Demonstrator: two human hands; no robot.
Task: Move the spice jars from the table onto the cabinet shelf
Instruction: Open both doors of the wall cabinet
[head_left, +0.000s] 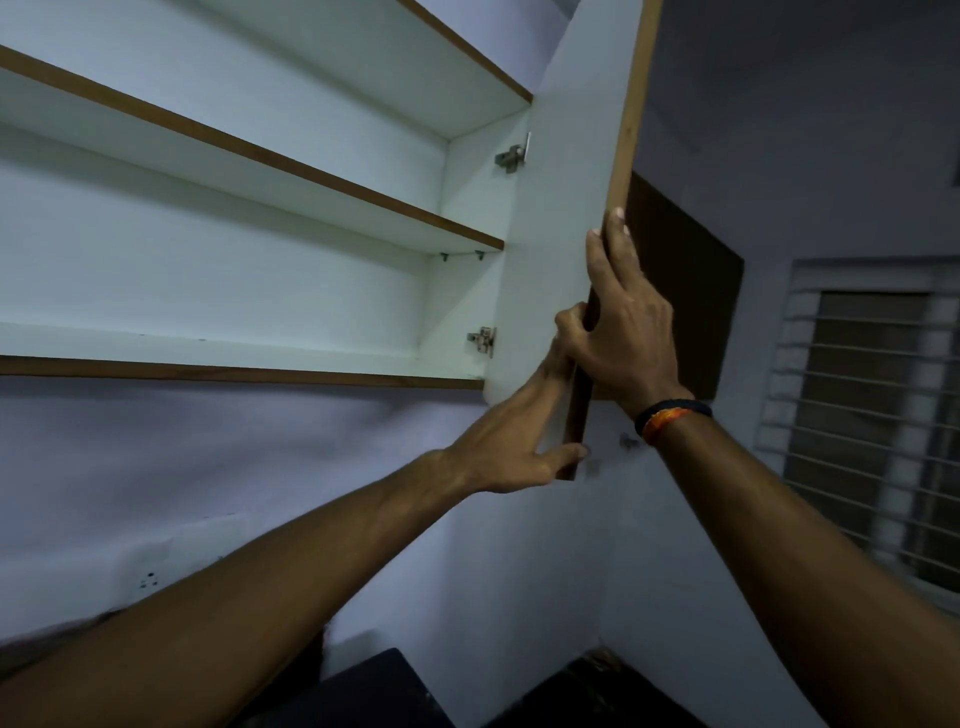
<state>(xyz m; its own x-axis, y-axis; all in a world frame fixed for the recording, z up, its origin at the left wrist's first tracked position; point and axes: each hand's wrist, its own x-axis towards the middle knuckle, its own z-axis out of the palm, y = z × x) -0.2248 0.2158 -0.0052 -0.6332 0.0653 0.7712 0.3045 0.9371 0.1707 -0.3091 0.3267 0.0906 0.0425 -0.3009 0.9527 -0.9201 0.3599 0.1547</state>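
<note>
Both forearms are reaching up from the bottom of the view toward the open cabinet door. I am watching the right hand clasping the door's free brown edge, its fingers lying along the outer face and the thumb hooking round to the white inner side, a dark and orange band sitting at that wrist. Lower down, the left hand is touching the door near its bottom corner, fingers spread; whether its grip is actually closing round the edge I cannot tell.

No spice jars are showing anywhere, and neither is the table; the jars are presumably waiting below, out of view. Bare white shelves with brown front edges are standing ready behind the door.

I am judging the door as stiff, light board swinging on two metal hinges, best held at the free edge, far from the hinges. Jars, when they come, are probably going to be small, hard, possibly breakable and smooth, so taking each round its body looks safest to me.
</note>
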